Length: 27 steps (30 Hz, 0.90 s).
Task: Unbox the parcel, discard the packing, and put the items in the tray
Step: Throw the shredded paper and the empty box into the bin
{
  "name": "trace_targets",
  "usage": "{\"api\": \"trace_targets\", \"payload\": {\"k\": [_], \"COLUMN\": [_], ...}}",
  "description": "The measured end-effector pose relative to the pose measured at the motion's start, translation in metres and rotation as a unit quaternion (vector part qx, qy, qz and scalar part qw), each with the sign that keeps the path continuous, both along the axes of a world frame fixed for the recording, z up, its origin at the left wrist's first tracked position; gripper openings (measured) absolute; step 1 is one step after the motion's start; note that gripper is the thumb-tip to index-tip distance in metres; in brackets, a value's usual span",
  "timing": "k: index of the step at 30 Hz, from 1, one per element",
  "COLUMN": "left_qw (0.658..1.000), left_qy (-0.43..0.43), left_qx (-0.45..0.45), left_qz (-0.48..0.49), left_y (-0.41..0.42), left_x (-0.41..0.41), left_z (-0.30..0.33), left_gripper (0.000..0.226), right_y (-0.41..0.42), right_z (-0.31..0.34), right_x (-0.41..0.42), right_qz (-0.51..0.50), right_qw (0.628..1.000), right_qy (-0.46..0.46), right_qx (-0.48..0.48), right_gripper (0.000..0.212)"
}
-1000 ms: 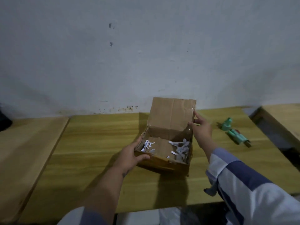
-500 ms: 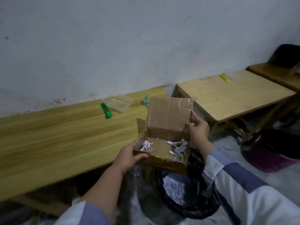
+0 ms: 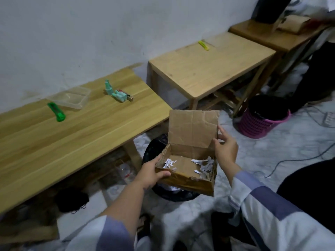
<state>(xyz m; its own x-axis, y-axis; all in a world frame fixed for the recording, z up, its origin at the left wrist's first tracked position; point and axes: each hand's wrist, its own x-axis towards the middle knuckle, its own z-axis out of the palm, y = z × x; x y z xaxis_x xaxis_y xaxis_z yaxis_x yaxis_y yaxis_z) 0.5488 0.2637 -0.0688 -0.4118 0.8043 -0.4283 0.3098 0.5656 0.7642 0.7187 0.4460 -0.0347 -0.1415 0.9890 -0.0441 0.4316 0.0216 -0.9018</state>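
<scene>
Brown box (image 3: 192, 131), white paper shreds (image 3: 203, 164), pink basket (image 3: 257, 126).

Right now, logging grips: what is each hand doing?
Left hand: grips the open brown cardboard box.
Right hand: holds the box's right side.

Views: a single head-worn, wide-angle view is given; no second view is available for overlap.
Vantage: the scene is seen from above, forward and downward along both forearms.
Nearest: the open brown cardboard box (image 3: 188, 160) is framed close, low in the centre, with the left hand (image 3: 152, 173) and right hand (image 3: 226, 151) at its sides.
Left field: the long light wooden table (image 3: 76, 138) is seen obliquely, receding toward the white wall (image 3: 90, 33).
Far field: the pink plastic basket (image 3: 262, 124) is placed at upper right.
Edges: straight lines are bent by the lens.
</scene>
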Motion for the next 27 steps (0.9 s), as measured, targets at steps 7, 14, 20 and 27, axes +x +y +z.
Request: {"api": "trace_targets", "payload": {"k": [7, 14, 20, 27], "left_qw": [0.996, 0.988, 0.987, 0.984], "left_qy": [-0.037, -0.059, -0.009, 0.016], "left_qx": [-0.077, -0.141, -0.16, -0.169], "left_qz": [-0.028, -0.01, -0.029, -0.045], "left_y": [0.022, 0.047, 0.077, 0.091], "left_x": [-0.008, -0.04, -0.052, -0.048], "left_z": [-0.062, -0.148, -0.199, -0.171], "left_gripper": [0.079, 0.07, 0.072, 0.052], "right_y": [0.011, 0.029, 0.036, 0.024], "right_z": [-0.077, -0.186, -0.239, -0.216], "right_x": [0.003, -0.021, -0.037, -0.038], "right_qz": [0.012, 0.072, 0.126, 0.165], "right_qw": [0.996, 0.989, 0.961, 0.928], "right_qy": [-0.022, -0.044, -0.161, -0.214], "right_qx": [-0.084, -0.122, -0.187, -0.257], "right_gripper": [0.053, 0.056, 0.047, 0.036]}}
